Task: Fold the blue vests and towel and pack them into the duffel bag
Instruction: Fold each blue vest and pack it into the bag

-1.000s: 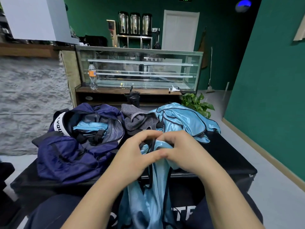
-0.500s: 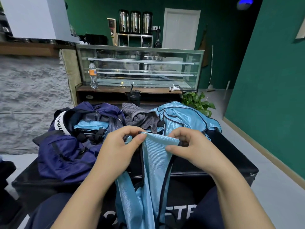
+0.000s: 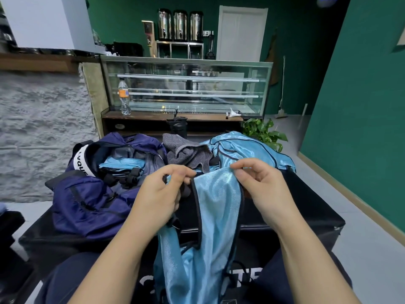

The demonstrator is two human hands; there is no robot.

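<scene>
At the far left of the black table (image 3: 306, 207) sits the navy duffel bag (image 3: 87, 194), its mouth open toward me, a white band with black lettering at its left rim. Inside it lies a folded blue vest (image 3: 122, 166), flat and near the top of the opening, with black strap buckles just in front of it.

My left hand (image 3: 162, 194) is raised over the middle of the table, fingers curled, thumb and forefinger pinching the black-trimmed left corner of a blue vest (image 3: 217, 205). The shiny mesh fabric stretches from that pinch across to my right hand, then drops over the table's near edge and hangs down between my knees.

Behind my hands, just right of the bag, a grey towel (image 3: 188, 151) lies crumpled in a heap, unfolded. Beside it, touching its right edge, is a loose pile of blue vests (image 3: 252, 148) with dark piping, bunched at the table's far right part.

My right hand (image 3: 260, 185) pinches the vest's other top corner between thumb and curled fingers, level with the left, so the top hem is held taut between both hands.

Past the table stand a glass display case (image 3: 186, 86) with a plastic bottle (image 3: 124, 96) at its left end, and a green potted plant (image 3: 265, 132) at its right.
</scene>
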